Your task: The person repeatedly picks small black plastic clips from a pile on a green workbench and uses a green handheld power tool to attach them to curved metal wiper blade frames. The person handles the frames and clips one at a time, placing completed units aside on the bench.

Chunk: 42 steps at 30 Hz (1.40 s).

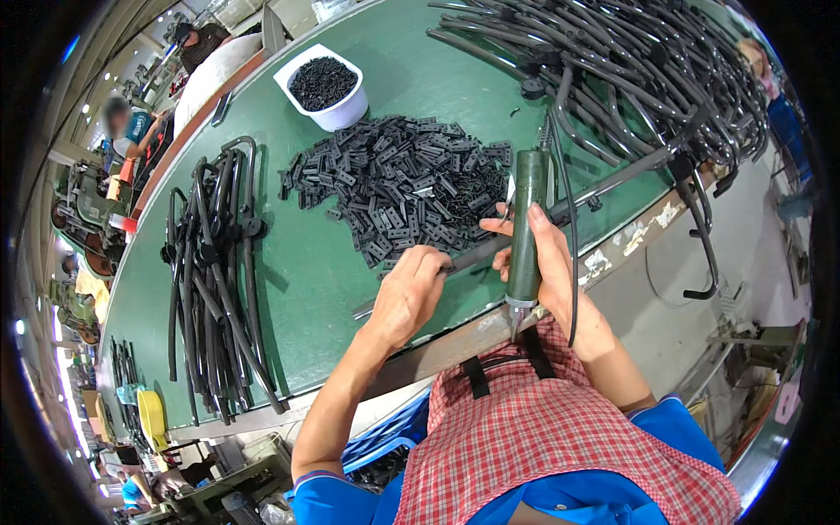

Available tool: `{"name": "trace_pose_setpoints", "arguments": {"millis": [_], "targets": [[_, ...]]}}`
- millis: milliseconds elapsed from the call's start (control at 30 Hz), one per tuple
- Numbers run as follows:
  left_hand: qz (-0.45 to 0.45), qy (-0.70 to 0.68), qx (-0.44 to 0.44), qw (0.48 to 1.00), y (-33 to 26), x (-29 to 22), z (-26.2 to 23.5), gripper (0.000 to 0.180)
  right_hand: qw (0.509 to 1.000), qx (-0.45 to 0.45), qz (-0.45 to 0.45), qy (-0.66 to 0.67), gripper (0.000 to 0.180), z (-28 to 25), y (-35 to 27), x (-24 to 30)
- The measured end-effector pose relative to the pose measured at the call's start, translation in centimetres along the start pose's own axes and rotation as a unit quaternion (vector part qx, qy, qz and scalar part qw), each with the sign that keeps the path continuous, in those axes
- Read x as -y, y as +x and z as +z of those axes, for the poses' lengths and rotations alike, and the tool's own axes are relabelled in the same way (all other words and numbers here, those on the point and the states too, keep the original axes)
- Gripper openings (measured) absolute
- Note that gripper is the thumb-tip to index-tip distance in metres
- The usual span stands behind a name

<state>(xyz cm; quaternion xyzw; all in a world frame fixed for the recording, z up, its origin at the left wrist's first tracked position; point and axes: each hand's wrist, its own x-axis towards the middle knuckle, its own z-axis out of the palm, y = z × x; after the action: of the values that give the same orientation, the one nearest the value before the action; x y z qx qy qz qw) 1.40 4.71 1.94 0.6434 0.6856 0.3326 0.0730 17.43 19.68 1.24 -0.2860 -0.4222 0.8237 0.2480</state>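
My left hand (409,293) is closed on a long black tube (477,254) that slants across the table's near edge. A small dark part shows at its fingertips, too hidden to tell. My right hand (551,262) holds a green electric screwdriver (528,219) upright between thumb and palm, its bit pointing down toward my apron. The fingers of that hand reach out past the screwdriver, near the tube. Just beyond both hands lies a heap of small black plates with holes (394,179). Loose dark screws (464,203) are spread at the heap's right side.
A white tub (341,114) of black screws stands behind the heap. Bent black tubes (214,280) lie bundled at left; a large pile of tubes (604,61) fills the far right, some overhanging the green table (306,324). The screwdriver's cord (570,210) hangs beside my right hand. People work at far left.
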Motion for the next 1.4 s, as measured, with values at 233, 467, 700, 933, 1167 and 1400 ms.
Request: {"name": "trace_pose_setpoints", "arguments": {"millis": [233, 467, 700, 933, 1167, 1400], "targets": [[-0.035, 0.009, 0.085, 0.996, 1.8, -1.0, -1.9, 0.028, 0.999, 0.031, 0.000, 0.011, 0.076, -1.3, -0.1, 0.0], [-0.091, 0.030, 0.066, 0.993, -0.7, -0.5, -1.0, 0.019, 0.997, 0.051, -0.008, 0.054, 0.070, -1.6, -0.2, -0.3], [-0.150, -0.026, -0.072, 0.986, -1.1, -0.2, 0.1, 0.011, 0.992, 0.073, 0.007, 0.101, 0.064, -1.7, 0.4, -0.8], [-0.137, -0.173, 0.186, 0.957, -4.2, -9.0, 1.3, 0.018, 0.992, 0.080, 0.004, 0.102, 0.073, -3.4, 0.8, -1.1], [-0.209, -0.139, 0.302, 0.920, -11.7, -7.9, 11.5, 0.013, 0.991, 0.109, 0.011, 0.073, 0.073, -3.2, 0.5, -0.8], [-0.063, 0.123, 0.395, 0.908, -14.4, -4.6, 15.1, 0.024, 0.988, 0.117, 0.010, 0.096, 0.072, -2.9, 1.0, -0.9]]}}
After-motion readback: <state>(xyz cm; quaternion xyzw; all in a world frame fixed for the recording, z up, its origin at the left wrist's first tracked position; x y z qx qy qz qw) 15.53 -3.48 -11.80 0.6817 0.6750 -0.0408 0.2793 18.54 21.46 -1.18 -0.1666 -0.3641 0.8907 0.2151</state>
